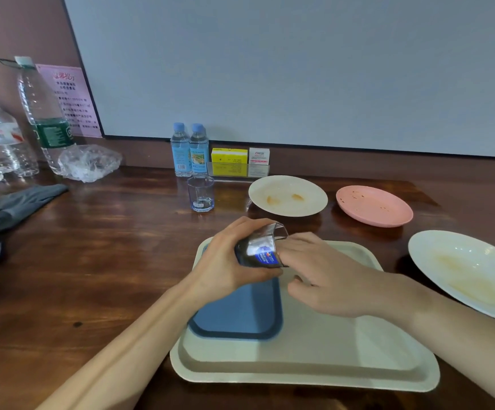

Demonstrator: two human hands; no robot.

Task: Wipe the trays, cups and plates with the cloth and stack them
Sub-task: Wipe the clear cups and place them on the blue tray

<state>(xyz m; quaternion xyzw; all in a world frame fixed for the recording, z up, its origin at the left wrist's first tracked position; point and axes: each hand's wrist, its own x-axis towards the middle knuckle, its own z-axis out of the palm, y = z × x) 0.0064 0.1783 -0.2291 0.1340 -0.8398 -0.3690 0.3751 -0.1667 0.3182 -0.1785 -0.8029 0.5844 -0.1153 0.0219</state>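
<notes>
My left hand grips a clear glass cup tilted on its side above the trays, its mouth turned to the right. A dark grey cloth fills the cup's inside. My right hand reaches into the mouth with the cloth, fingertips hidden. Below lie a small blue tray inside a large beige tray. A second clear cup stands upright further back. Stained plates lie apart on the table: cream, pink, white.
Grey fabric lies at the left table edge. Several water bottles and a crumpled plastic bag stand at the back left. Two small bottles and small boxes line the wall behind the cup.
</notes>
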